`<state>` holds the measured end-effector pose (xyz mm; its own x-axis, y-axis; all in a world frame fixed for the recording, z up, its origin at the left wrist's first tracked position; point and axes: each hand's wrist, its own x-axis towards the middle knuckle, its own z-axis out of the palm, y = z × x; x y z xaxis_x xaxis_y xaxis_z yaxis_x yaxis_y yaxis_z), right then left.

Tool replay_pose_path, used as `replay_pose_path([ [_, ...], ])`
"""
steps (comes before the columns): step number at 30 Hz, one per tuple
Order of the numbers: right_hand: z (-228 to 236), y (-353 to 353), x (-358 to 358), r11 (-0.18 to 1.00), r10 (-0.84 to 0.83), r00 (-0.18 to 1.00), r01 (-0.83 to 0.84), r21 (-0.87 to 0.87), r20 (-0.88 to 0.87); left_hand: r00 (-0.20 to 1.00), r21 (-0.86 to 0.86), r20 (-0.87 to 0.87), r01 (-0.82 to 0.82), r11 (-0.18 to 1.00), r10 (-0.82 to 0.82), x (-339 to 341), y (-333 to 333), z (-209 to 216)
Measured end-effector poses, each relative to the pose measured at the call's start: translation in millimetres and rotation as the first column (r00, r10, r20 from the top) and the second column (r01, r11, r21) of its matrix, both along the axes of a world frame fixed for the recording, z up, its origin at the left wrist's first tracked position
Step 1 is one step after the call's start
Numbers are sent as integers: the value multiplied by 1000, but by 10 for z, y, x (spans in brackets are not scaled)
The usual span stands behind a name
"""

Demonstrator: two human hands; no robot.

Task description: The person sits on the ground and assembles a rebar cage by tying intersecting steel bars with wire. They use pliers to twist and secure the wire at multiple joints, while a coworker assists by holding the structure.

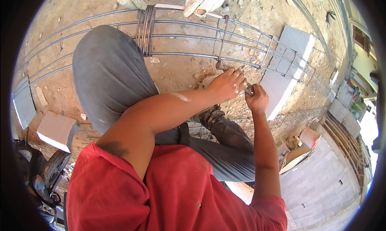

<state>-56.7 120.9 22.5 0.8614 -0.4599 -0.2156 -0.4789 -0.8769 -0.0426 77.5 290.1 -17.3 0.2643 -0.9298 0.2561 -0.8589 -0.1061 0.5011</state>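
Note:
My left hand (229, 84) is closed around the middle of a dark metal hand tool, beside the nearest bar of a long rebar cage (185, 53). The rounded dark end of the tool (219, 65) meets that bar, under a rusty stirrup (224, 36) across the cage. Just to the right, my right hand (257, 99) grips the tool's other end. My fingers hide much of the tool, so its exact kind does not show. Several rusty stirrups are bunched together (145, 30) around the bars, left of my hands.
Another person's white-gloved hands (205, 1) are at the cage's far side, one touching a bar. A grey slab (287, 66) lies under the cage at right. Pale blocks (58, 128) and a motorbike (44, 178) are at left. Stones litter the dirt ground.

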Motion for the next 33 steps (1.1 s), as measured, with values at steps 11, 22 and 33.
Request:
replay_pose_path([
  [11, 307, 289, -110, 169, -119, 602, 796, 582, -789, 986, -78, 86, 152, 985, -145, -144, 109, -176],
  [22, 747, 193, 199, 163, -60, 638, 765, 623, -768, 991, -266, -57, 106, 958, -125, 30, 34, -125],
  [33, 719, 714, 176, 845, -157, 872, 362, 393, -464, 917, -6, -104, 387, 922, -385, 118, -106, -156],
])
